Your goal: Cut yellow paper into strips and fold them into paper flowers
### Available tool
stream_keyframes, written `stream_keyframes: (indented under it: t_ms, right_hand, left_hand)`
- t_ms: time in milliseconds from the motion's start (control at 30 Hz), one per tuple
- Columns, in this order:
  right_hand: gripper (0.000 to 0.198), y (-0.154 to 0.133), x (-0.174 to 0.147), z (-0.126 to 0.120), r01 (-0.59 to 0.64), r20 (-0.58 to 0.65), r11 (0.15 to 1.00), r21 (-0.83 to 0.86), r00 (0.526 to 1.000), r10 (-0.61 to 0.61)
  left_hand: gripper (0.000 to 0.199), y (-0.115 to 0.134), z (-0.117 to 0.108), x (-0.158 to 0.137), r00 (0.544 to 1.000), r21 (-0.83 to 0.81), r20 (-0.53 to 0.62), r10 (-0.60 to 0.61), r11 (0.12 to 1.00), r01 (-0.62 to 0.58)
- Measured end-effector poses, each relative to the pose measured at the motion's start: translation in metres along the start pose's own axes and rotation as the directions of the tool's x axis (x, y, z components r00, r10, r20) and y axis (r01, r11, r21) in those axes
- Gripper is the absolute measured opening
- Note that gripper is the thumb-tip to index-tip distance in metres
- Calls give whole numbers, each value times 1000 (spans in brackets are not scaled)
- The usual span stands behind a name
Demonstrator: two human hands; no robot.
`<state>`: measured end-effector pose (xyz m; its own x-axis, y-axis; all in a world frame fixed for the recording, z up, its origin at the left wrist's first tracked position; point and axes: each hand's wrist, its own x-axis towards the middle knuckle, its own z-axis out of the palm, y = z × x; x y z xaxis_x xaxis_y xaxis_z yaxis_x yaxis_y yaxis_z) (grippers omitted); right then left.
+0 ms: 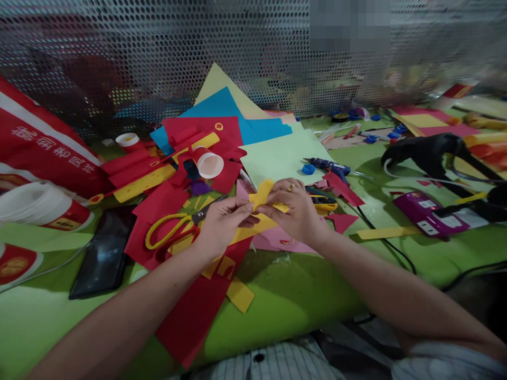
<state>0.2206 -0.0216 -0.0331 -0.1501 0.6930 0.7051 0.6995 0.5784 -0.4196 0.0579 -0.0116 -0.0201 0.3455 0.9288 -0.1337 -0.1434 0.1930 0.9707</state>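
Observation:
Between both hands, above the cluttered green table [301,301], is a small yellow paper piece [261,193] with a shaped, petal-like outline. My left hand [222,224] pinches its left edge between thumb and fingers. On the other side my right hand [292,208], a ring on one finger, grips it with closed fingers. Just left of my left hand lie yellow-handled scissors [168,231], their blades partly hidden by that hand. Red paper [194,316] and a cut yellow paper strip [240,295] lie below the hands.
Coloured sheets [277,158] are piled behind the hands, with a blue glue gun [328,166] on the right. A purple power strip [430,214] and black cables lie farther right. At left are a phone [103,253], paper cups [43,206] and a red bag [43,137]. Perforated metal [253,53] bounds the back.

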Motion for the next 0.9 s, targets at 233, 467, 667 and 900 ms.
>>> stream_keyframes:
  t_ms: [233,467,667,900]
  right_hand:
    - [34,-3,2,3,-291,100,942,165,955,278]
    - [35,-4,2,4,-335,132,919,210,941,313]
    - [37,-8,4,3,-442,167,863,247,896,411]
    - [39,-12,6,0,-498,217,822,278,866,451]
  left_hand:
    - [16,-3,-1,0,998,98,9,65,993,-65]
    - [17,-5,-3,1,992,172,55,114,978,-121]
    - [17,-5,-3,1,985,226,70,154,960,-167]
    - [16,-4,-5,0,982,241,90,165,953,-182]
